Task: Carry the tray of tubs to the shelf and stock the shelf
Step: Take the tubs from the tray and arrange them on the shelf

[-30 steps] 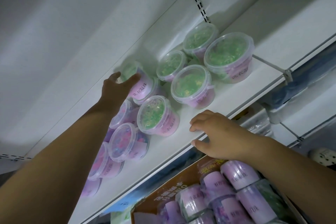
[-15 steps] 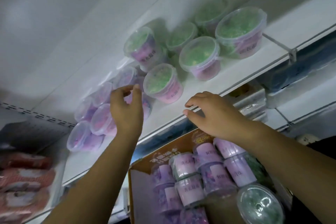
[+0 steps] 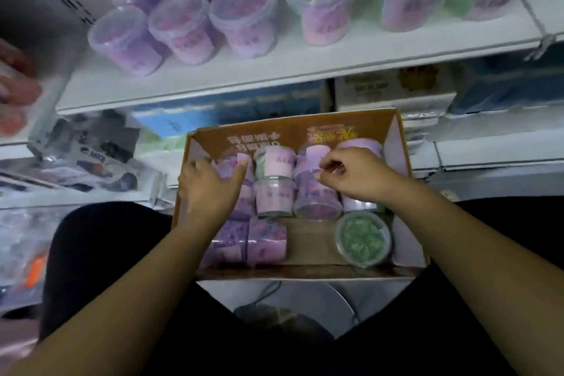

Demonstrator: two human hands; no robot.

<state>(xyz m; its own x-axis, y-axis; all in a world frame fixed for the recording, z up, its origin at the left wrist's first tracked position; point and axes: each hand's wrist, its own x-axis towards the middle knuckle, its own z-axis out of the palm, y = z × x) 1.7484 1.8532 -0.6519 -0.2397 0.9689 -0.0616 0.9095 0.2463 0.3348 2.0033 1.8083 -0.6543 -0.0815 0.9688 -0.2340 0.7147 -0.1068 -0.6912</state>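
A white shelf [image 3: 305,67] ran across the top of the view, with boxed goods on the level beneath it and red packets [image 3: 15,85] at the far left. On the shelf, purple-filled tubs [image 3: 183,36] stood in a cluster at the left and green-filled tubs [image 3: 323,6] at the right. Below the shelf edge, in front of the person, was the cardboard tray [image 3: 293,131]. Most of its tubs lay on their sides, and an upright green tub [image 3: 363,238] stood at its near right. The left hand [image 3: 210,189] gripped the corner tub [image 3: 233,166] at the tray's far left, thumb on one side and fingers on the other. The right hand [image 3: 357,177] lay with curled fingers over a side-lying tub [image 3: 317,201]. Whether it gripped that tub was unclear.
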